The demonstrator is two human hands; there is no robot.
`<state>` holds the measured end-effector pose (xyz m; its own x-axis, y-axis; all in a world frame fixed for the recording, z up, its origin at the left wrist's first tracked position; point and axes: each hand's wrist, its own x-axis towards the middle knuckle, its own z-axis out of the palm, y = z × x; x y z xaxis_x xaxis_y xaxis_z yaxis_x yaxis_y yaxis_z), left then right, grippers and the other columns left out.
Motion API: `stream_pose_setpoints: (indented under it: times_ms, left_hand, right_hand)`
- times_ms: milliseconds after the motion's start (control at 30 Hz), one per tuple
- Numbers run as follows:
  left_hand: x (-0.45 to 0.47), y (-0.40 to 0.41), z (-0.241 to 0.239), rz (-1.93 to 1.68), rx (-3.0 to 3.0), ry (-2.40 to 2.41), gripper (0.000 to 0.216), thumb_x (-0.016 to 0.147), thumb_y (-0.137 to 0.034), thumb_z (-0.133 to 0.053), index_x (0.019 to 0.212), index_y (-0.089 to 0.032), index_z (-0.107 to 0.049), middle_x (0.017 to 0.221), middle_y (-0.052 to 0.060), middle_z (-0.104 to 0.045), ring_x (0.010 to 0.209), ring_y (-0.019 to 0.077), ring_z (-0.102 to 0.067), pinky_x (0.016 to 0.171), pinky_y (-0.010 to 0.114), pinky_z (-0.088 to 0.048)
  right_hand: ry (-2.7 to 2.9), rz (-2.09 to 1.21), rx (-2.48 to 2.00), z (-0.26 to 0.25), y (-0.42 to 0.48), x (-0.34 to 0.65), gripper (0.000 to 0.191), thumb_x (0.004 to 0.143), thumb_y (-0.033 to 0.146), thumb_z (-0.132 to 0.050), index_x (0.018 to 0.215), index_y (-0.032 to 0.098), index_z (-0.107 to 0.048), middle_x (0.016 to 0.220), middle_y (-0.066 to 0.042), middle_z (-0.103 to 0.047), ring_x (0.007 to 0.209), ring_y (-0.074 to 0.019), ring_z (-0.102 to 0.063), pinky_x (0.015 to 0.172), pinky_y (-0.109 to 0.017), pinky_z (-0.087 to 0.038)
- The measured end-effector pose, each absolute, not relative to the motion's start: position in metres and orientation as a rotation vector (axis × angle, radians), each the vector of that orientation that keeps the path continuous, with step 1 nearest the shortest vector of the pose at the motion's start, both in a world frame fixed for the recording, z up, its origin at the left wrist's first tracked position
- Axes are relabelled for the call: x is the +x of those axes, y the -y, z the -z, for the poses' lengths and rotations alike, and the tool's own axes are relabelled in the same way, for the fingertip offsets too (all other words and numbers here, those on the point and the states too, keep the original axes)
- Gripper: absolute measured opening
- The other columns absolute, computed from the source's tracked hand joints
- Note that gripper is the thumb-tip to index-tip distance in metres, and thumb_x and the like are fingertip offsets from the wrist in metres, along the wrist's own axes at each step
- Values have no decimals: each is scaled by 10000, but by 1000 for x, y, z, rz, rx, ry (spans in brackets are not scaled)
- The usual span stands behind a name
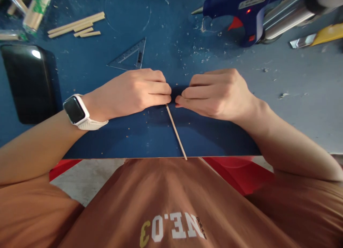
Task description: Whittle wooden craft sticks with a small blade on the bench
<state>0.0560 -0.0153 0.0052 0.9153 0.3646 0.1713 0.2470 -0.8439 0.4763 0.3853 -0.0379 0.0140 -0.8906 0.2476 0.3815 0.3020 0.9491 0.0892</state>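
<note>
A thin wooden stick slants down from under the fingertips of my left hand, its lower end at the table's front edge. That hand is closed, with the stick's upper end hidden beneath it. To its right, a small gap away, my right hand is also closed, its fingers bent and pressed together. Whatever its fingertips may hold is hidden from above. Just beyond my left hand lies a clear set square.
Several cut wooden sticks lie at the back left, near a black phone-like object. A blue glue gun with a lit red light lies at the back right, beside a yellow utility knife. White scraps dot the blue table.
</note>
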Motion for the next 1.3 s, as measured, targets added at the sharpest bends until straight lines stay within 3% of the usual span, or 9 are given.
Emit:
stream_pose_setpoints:
  times_ms: [133,367,533,667,867,1000,1167,1300]
  left_hand:
    - [57,16,-6,-353,2742,-394,518,1420,-263,-388,1413,-278,-906,1500,60,-943,1432,259,-878,1231,439,-758]
    - [57,17,-5,-320,2880,-358,551,1421,-247,-357,1448,-290,-906,1480,59,-945,1436,254,-877,1248,417,-742]
    - [58,16,-6,-412,2979,-285,476,1415,-202,-416,1447,-182,-891,1439,84,-949,1388,243,-868,1213,389,-747]
    - [58,16,-7,-377,2901,-325,517,1421,-217,-385,1442,-223,-902,1464,79,-948,1428,246,-889,1250,408,-751]
    - [58,17,-9,-464,2999,-266,431,1405,-160,-450,1427,-168,-881,1399,72,-963,1357,239,-904,1191,376,-778]
    - [57,16,-8,-379,2953,-306,523,1418,-189,-374,1439,-238,-895,1427,63,-952,1408,227,-884,1221,389,-759]
    - [55,15,-6,-415,2879,-303,446,1414,-204,-443,1454,-205,-887,1482,80,-952,1434,242,-849,1254,429,-748]
    - [54,17,-3,-411,2715,-379,487,1422,-274,-422,1458,-265,-907,1519,83,-936,1490,275,-866,1296,494,-743]
  right_hand:
    - [2731,277,-353,-17,35,383,386,1392,227,-560,1078,219,-784,907,46,-722,848,-116,-604,701,-354,-472]
    - [2799,318,-276,-17,27,387,415,1412,245,-506,1064,220,-730,939,47,-711,928,-124,-708,660,-351,-453]
    - [2787,301,-298,-15,29,386,356,1396,216,-560,1087,224,-737,920,54,-693,881,-125,-686,681,-337,-476]
    - [2832,278,-327,-15,30,390,437,1428,278,-463,1109,223,-757,960,39,-696,940,-130,-683,699,-340,-449]
    - [2804,252,-289,-18,29,390,302,1380,222,-598,1120,196,-750,966,26,-709,927,-142,-658,705,-357,-454]
    - [2880,288,-274,-20,25,395,312,1383,246,-588,1116,207,-746,1027,19,-749,972,-145,-680,693,-370,-456]
    - [2818,308,-238,-15,30,385,351,1392,208,-532,1133,209,-769,1060,19,-760,984,-143,-685,716,-365,-451]
    - [2870,216,-355,-17,30,392,397,1421,432,-517,1334,213,-836,1114,2,-806,1028,-173,-749,748,-363,-514]
